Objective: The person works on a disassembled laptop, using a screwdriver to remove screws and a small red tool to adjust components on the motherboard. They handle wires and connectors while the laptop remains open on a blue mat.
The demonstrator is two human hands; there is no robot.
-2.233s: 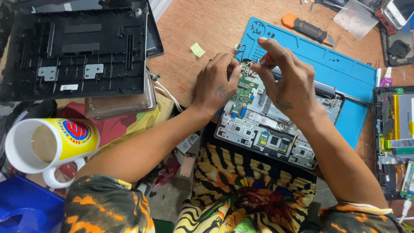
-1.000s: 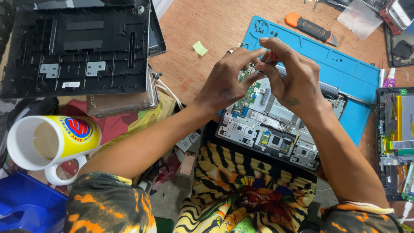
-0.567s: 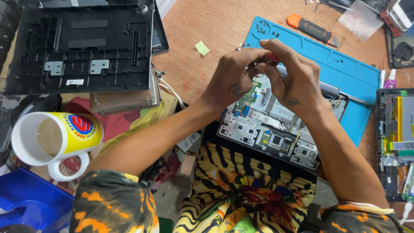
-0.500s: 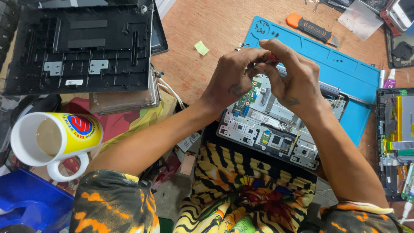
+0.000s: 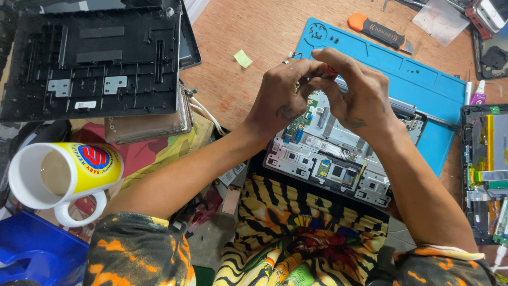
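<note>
**Both hands pinched together over the opened laptop chassis**

The opened laptop chassis [image 5: 338, 159] lies in front of me, its near edge over my lap and its far edge on the blue silicone work mat [image 5: 423, 90]. Its silver metal frame faces up, with a green circuit board [image 5: 300, 119] showing at the left, just under my fingers.

My left hand [image 5: 280, 100] and my right hand [image 5: 360, 98] meet above the chassis's far left corner, fingertips touching. The fingers of my left hand are curled in and pinched shut on something small and metallic; it is too small for me to tell what it is. My right fingers are closed around a small tool with a red tip [image 5: 331, 70], most of it hidden inside my grip.

On the far part of the mat lies an orange-and-black pry tool [image 5: 378, 33], well apart from my hands, and a few tiny screws [image 5: 317, 36] sit near the mat's far left corner. A small yellow-green scrap [image 5: 243, 58] rests on the wooden table [image 5: 248, 32] just left of the mat.

Further left, a black plastic laptop bottom cover [image 5: 95, 58] lies inside-up over a brown notebook [image 5: 148, 124]. Near my left elbow a white-and-yellow mug [image 5: 63, 177] is tipped on its side. At the right edge sits another opened device [image 5: 484, 169] with its boards exposed.
</note>
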